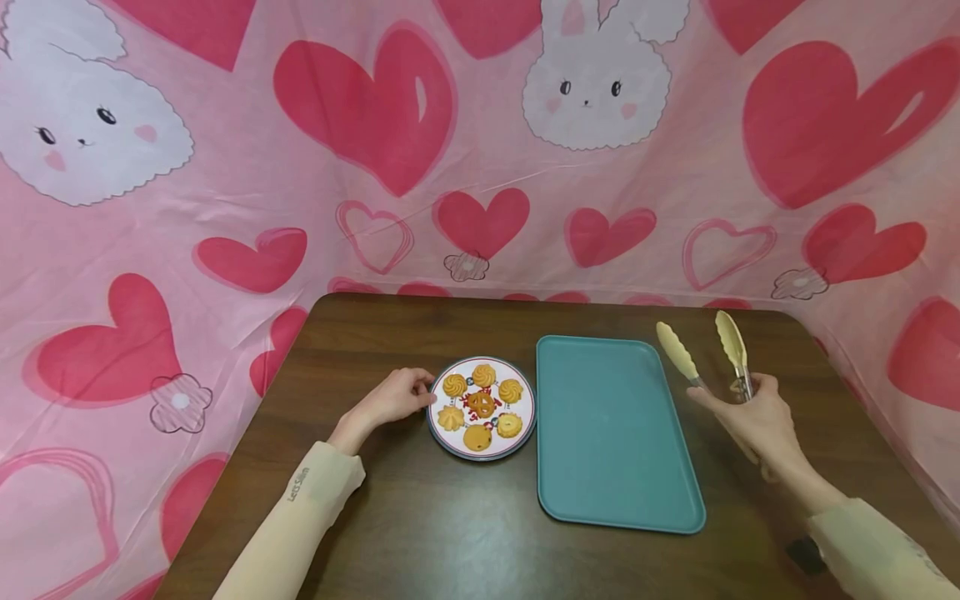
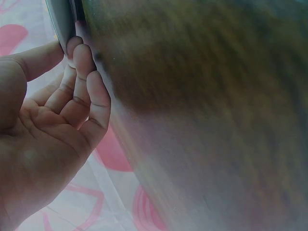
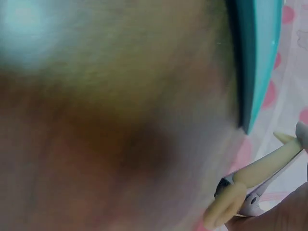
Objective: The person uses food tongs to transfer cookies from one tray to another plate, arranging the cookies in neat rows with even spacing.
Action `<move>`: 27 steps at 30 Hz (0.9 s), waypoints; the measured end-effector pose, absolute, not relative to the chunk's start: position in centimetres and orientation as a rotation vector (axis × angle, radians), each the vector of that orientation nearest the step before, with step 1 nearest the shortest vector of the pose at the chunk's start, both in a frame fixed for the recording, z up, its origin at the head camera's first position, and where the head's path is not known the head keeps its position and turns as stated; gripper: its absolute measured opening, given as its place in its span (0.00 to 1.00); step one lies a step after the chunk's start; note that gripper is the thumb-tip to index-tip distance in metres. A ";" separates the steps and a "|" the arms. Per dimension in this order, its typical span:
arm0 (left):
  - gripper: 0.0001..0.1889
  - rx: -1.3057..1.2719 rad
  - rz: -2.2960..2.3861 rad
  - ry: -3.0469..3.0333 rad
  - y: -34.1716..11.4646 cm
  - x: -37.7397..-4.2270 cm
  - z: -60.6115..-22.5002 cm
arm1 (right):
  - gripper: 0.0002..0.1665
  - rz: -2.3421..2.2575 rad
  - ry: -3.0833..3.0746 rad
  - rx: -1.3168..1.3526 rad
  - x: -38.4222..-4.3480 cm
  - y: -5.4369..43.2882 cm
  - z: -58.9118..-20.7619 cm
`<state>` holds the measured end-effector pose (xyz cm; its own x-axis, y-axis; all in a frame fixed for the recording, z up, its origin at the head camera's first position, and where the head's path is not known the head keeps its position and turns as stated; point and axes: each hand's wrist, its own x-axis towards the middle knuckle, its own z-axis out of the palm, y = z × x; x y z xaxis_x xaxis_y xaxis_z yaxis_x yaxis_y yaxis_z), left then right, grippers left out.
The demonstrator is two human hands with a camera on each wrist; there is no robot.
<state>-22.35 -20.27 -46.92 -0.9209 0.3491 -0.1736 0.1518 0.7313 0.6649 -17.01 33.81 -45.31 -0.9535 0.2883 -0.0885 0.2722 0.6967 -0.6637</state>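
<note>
On the table stands a round white plate [image 1: 450, 442] with a coloured rim, bearing several golden cookies [image 1: 484, 375]. My left hand [image 1: 393, 395] is at its left edge; in the left wrist view, the thumb and fingertips pinch the plate's edge [image 2: 61, 21]. Over the table's right side, my right hand [image 1: 761, 421] grips a pair of kitchen tongs [image 1: 731, 342] with cream tips, metal arms and cream handles. The tongs' tips are spread apart, with nothing between them. In the right wrist view the tongs [image 3: 264, 166] show only in part, by the frame's lower right.
A teal rectangular tray [image 1: 611, 433] lies just right of the plate, with nothing on it. Both rest on a dark wooden table [image 1: 420, 508] with rounded corners. A pink curtain [image 1: 517, 175] with hearts and rabbits hangs behind and beside the table.
</note>
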 end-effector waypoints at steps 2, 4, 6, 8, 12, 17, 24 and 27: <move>0.20 0.400 0.980 2.649 -20.3 -22.4 -46.9 | 0.71 1.106 -2.881 -0.552 -16.9 34.3 -45.6; 0.20 0.401 0.978 2.651 -20.3 -22.4 -46.9 | 0.72 1.110 -2.892 -0.625 -16.8 34.7 -45.9; 0.19 0.406 0.977 2.650 -20.2 -22.4 -46.8 | 0.74 1.125 -2.895 -0.688 -16.7 35.1 -46.1; 0.19 0.405 0.980 2.650 -20.2 -22.4 -46.8 | 0.74 1.146 -2.896 -0.737 -16.7 35.4 -46.2; 0.19 0.408 0.981 2.653 -20.3 -22.4 -46.9 | 0.75 1.166 -2.895 -0.761 -16.6 35.6 -46.5; 0.19 0.407 0.980 2.652 -20.3 -22.5 -47.0 | 0.73 1.134 -2.896 -0.694 -16.4 35.4 -47.2; 0.20 0.410 0.964 2.655 -20.4 -22.5 -47.1 | 0.69 1.068 -2.879 -0.595 -16.1 35.0 -48.1; 0.19 0.406 0.962 2.656 -20.5 -22.5 -47.1 | 0.67 1.066 -2.865 -0.558 -16.1 34.7 -48.3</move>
<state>-22.49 -20.49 -47.12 -0.9193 0.3549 -0.1705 0.1635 0.7380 0.6547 -16.13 34.74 -48.33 -0.9350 0.3426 -0.0913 0.3190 0.7004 -0.6385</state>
